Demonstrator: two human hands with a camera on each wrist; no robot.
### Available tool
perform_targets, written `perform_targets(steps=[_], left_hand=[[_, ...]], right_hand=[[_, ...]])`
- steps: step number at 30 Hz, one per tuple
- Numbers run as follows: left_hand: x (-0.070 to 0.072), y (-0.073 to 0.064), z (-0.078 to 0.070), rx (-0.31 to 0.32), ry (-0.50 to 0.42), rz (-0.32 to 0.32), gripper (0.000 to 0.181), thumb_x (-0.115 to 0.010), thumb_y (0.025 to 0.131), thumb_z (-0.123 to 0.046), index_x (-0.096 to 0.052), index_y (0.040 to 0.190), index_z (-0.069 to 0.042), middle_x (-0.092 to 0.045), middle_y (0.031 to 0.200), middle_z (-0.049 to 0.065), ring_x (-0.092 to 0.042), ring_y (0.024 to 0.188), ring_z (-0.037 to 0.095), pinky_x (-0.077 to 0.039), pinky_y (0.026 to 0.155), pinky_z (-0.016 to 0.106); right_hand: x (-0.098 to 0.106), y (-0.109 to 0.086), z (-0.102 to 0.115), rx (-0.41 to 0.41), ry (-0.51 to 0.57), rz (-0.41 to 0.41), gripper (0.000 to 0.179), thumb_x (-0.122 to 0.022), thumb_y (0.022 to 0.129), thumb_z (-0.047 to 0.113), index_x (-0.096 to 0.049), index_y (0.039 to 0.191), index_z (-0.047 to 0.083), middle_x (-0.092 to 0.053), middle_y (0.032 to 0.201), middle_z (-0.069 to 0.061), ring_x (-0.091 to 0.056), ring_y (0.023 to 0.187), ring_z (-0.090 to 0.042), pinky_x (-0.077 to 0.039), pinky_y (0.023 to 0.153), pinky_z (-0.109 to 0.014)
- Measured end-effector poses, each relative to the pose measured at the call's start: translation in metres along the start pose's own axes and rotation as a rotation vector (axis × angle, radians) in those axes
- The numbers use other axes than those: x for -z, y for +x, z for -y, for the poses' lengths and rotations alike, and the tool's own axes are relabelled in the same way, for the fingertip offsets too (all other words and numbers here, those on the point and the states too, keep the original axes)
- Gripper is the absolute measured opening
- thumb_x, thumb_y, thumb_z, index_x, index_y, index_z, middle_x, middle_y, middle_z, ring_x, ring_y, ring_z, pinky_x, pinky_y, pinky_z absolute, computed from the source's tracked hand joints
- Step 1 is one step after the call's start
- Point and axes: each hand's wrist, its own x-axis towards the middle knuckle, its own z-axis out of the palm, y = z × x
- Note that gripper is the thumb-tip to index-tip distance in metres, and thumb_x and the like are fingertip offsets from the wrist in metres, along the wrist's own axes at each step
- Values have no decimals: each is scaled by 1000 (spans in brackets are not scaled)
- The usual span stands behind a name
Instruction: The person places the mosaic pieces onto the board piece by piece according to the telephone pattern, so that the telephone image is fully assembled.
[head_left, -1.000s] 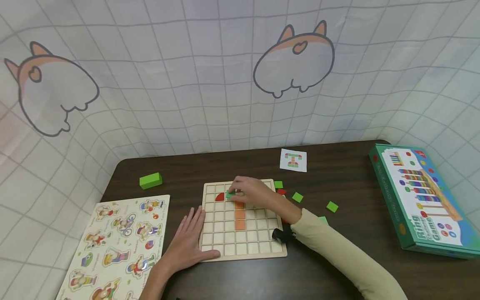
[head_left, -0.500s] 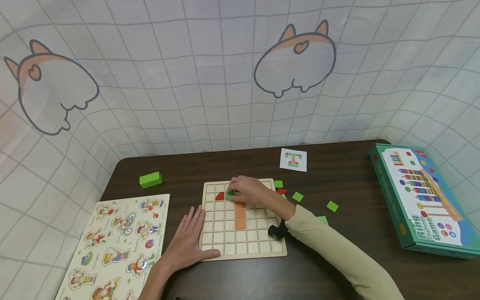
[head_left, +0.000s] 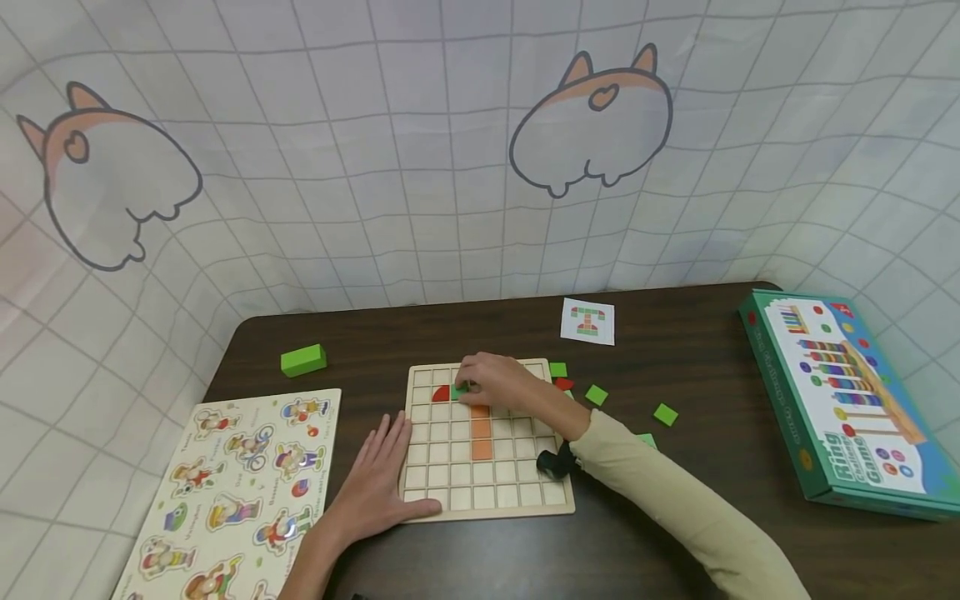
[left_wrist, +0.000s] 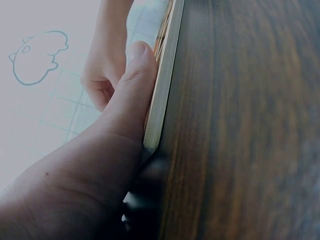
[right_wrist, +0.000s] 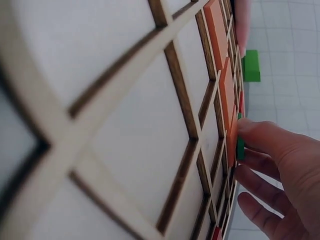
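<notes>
A light wooden grid board [head_left: 486,497] lies on the dark table. My left hand [head_left: 378,483] rests spread at its left side, thumb [left_wrist: 136,65] along the corner of the near edge. Over the upper rows, my right hand [head_left: 495,383] pinches a green square tile [right_wrist: 240,145] between thumb and fingers, low at a cell; the fingers partly hide it. Left of that tile a red quarter-round tile [head_left: 441,394] sits in a cell. Three orange square tiles [head_left: 481,429] run down the column beneath my right hand.
Several loose green tiles [head_left: 597,395] and a red tile [head_left: 563,384] lie right of the board. A pattern card [head_left: 588,322] is behind them. A green block [head_left: 303,361] and a picture puzzle board [head_left: 232,475] lie left. A green game box [head_left: 847,400] stands at right.
My right hand and forearm have shifted slightly left, and the green tile has come down beside the red one. My left hand has stayed in place.
</notes>
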Motion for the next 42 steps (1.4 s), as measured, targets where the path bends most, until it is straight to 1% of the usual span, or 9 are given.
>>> perform_targets(steps=[4, 7, 11, 16, 21, 26, 33, 38, 42], left_hand=[[0, -1, -1, 3, 4, -3, 125, -60, 68, -82, -11, 157, -8, -5, 165, 8, -5, 153, 34, -14, 121, 57], [0, -1, -2, 1, -6, -6, 126, -61, 68, -82, -11, 156, -8, -5, 165, 8, -5, 153, 34, -14, 121, 57], [0, -1, -3, -6, -12, -16, 126, -62, 68, -81, -12, 156, -7, -6, 165, 7, -5, 153, 33, -14, 121, 57], [-1, 1, -4, -18, -16, -28, 126, -63, 67, -80, -13, 156, -7, -7, 165, 8, -6, 153, 34, -14, 121, 56], [-3, 0, -2, -6, -10, -15, 126, -62, 68, -81, -12, 156, -7, -6, 165, 8, -5, 153, 34, -14, 121, 57], [-2, 0, -2, -8, -8, -20, 126, -62, 68, -81, -11, 156, -8, -6, 165, 9, -5, 153, 34, -14, 120, 58], [-2, 0, -2, -16, -8, -40, 125, -63, 68, -80, -13, 156, -7, -8, 165, 10, -7, 153, 35, -15, 120, 58], [-2, 0, -2, -12, -7, -37, 125, -63, 68, -80, -13, 156, -7, -7, 165, 9, -6, 153, 34, -15, 120, 57], [-3, 0, -2, -10, -6, -32, 125, -62, 68, -81, -12, 156, -7, -7, 165, 9, -6, 153, 34, -15, 120, 57]], right_hand=[[0, -8, -3, 14, 14, -20, 22, -65, 93, 29, -72, 109, 15, -65, 115, -3, -59, 102, -18, -54, 82, -31], [3, -27, -10, 4, 53, -62, 25, -66, 92, 29, -71, 112, 13, -65, 119, -5, -59, 108, -21, -54, 87, -34], [12, -69, -23, -44, 131, -130, 28, -69, 90, 27, -70, 114, 12, -65, 120, -5, -60, 111, -23, -54, 90, -38], [19, -128, -41, -64, 243, -219, 28, -70, 89, 20, -69, 114, 8, -65, 116, -7, -62, 98, -23, -55, 79, -36], [15, -174, -50, -87, 200, -291, 29, -73, 86, 18, -69, 113, 9, -66, 112, -5, -64, 98, -21, -56, 78, -35], [10, -210, -48, -167, 137, -260, 31, -75, 84, 20, -70, 115, 13, -66, 112, 0, -62, 102, -18, -56, 83, -37], [4, -230, -44, -156, 60, -312, 31, -78, 81, 20, -71, 111, 16, -66, 111, 3, -62, 100, -15, -56, 80, -35], [2, -232, -43, -141, 43, -339, 31, -79, 79, 21, -72, 110, 18, -66, 111, 4, -61, 100, -13, -56, 79, -34], [1, -230, -41, -127, 48, -330, 29, -79, 80, 20, -73, 108, 18, -66, 111, 3, -60, 100, -13, -56, 79, -34]])
